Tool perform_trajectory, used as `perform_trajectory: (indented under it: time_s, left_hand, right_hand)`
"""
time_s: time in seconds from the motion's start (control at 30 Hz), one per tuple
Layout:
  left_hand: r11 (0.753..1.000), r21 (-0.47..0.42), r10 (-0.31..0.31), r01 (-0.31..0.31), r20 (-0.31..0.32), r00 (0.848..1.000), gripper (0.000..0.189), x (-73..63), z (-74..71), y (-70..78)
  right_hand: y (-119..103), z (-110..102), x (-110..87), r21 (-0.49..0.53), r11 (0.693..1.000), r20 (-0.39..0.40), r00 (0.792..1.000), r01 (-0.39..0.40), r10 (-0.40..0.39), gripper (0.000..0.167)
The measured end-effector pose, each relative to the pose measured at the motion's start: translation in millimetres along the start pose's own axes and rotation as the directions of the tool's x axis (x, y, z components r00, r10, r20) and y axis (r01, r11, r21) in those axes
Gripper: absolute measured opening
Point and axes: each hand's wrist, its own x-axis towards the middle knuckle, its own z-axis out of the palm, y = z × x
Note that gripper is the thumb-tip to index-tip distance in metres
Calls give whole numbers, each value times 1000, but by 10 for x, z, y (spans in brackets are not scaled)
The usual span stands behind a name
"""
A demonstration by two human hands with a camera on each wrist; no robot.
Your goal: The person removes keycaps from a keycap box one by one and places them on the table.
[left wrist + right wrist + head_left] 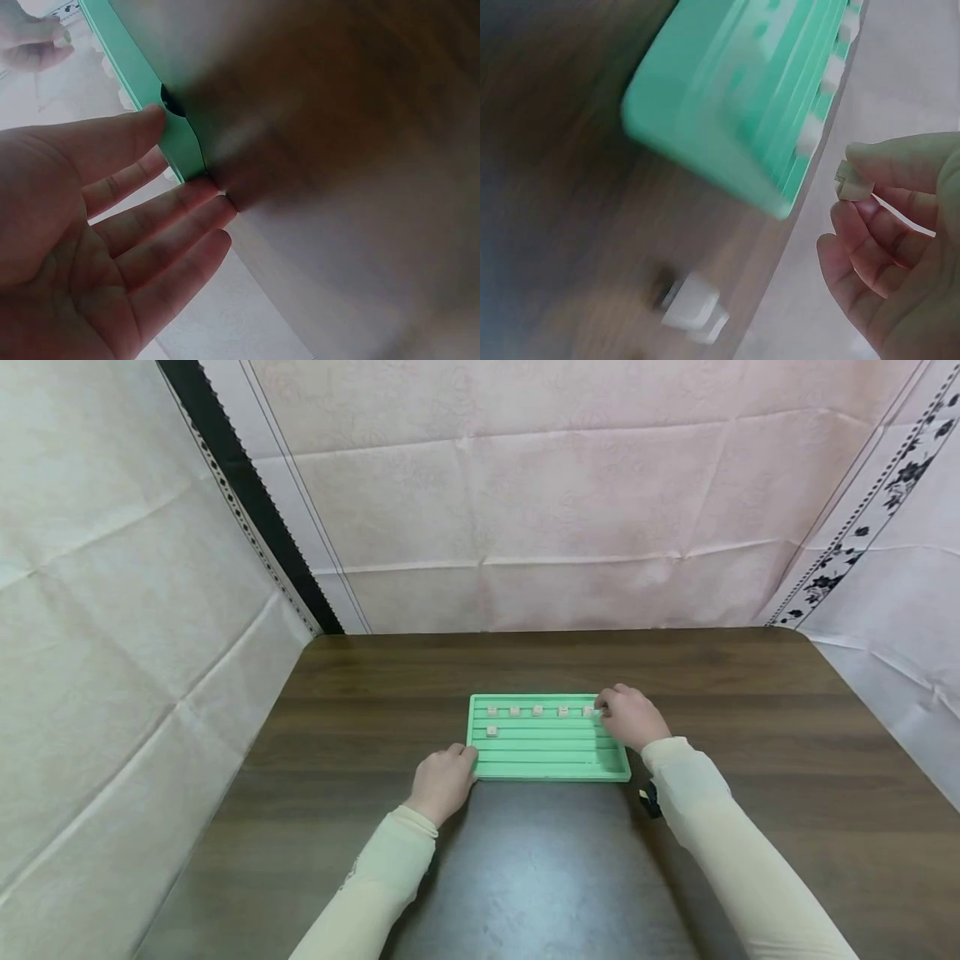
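A shallow green tray (547, 771) with ridged rows lies on the table. Several small cream blocks (537, 711) stand spaced along its back row, and one more block (492, 732) sits at the left of the row in front. My left hand (442, 783) holds the tray's front left corner; in the left wrist view its thumb (142, 127) presses the green side wall. Over the back right corner, my right hand (633, 717) pinches a small notched cream block (853, 182) between thumb and fingertips, apart from the tray.
The brown wooden table (360, 727) ends at a pale cloth backdrop (570, 510). A blurred white object (694, 304) lies on the table to the tray's right; my right arm seems to hide it in the head view. Something dark (649, 799) shows beside my right wrist.
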Motion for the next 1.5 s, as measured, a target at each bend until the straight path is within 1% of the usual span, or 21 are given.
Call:
perform_trajectory:
  time_s: [0.13, 0.27, 0.4, 0.5, 0.7, 0.9, 1.0, 1.17, 1.3, 1.5]
  left_hand:
    - [1000, -5, 2, -2, -6, 1000, 20, -4, -7, -3]
    - [1000, -6, 1, -1, -8, 1000, 20, -6, -14, -2]
    - [1000, -6, 0, -1, -12, 1000, 20, -8, -12, 1]
    - [1000, -7, 1, -1, -13, 1000, 20, -6, -10, 4]
    - [1000, -12, -6, 6, 8, 1000, 20, -3, 0, 2]
    - [1000, -16, -5, 5, 9, 1000, 21, -2, -7, 6]
    - [1000, -13, -3, 3, 0, 1000, 21, -1, -6, 2]
    - [1000, -10, 4, -5, -15, 1000, 20, -7, 0, -13]
    - [1000, -7, 5, -5, -13, 1000, 20, -11, -5, -12]
    - [1000, -9, 1, -1, -7, 1000, 20, -10, -17, 3]
  right_hand:
    - [155, -9, -57, -31, 999, -9, 999, -41, 40, 27]
    - [290, 23, -104, -81, 994, -25, 997, -76, 74, 24]
    - [383, 56, -131, -100, 991, -28, 996, -88, 85, 21]
    - [420, 72, -142, -117, 990, -36, 996, -79, 76, 20]
    - [436, 97, -142, -171, 985, -56, 998, -37, 28, 20]
    - [467, 136, -137, -197, 980, -40, 999, -21, 13, 21]
    - [478, 144, -134, -182, 983, -29, 999, -28, 23, 22]
    - [447, 106, -136, -146, 988, -34, 998, -50, 45, 22]
    - [406, 66, -134, -122, 990, -27, 998, -64, 61, 23]
    - [276, 15, -92, -124, 992, -32, 999, -30, 27, 29]
